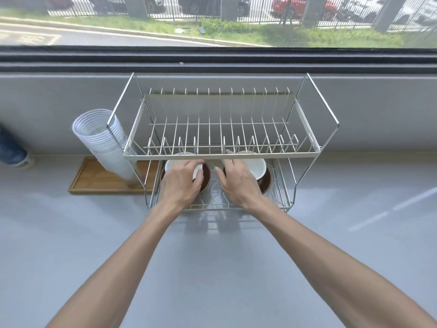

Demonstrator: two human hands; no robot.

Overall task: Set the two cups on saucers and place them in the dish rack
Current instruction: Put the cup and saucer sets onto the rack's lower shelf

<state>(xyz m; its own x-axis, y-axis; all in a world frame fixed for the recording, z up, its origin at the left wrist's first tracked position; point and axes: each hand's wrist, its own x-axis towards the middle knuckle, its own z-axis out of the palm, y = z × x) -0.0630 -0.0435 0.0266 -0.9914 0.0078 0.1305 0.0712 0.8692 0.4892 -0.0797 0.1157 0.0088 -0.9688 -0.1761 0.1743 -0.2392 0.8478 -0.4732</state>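
A two-tier wire dish rack (pixel 222 156) stands on the grey counter by the window. On its lower tier sit two white cups, each on a dark brown saucer. My left hand (pixel 181 183) curls round the left cup (pixel 175 163) on its saucer (pixel 206 178). My right hand (pixel 238 183) lies against the left side of the right cup (pixel 256 168) on its saucer (pixel 266 183), fingers reaching up toward the upper tier's front bar. The upper tier holds nothing.
A stack of clear plastic cups (pixel 104 143) leans on a wooden tray (pixel 99 181) left of the rack. A blue shoe (pixel 11 150) shows at the far left edge. The window ledge (pixel 212 60) runs behind the rack. Grey counter (pixel 212 256) spreads in front.
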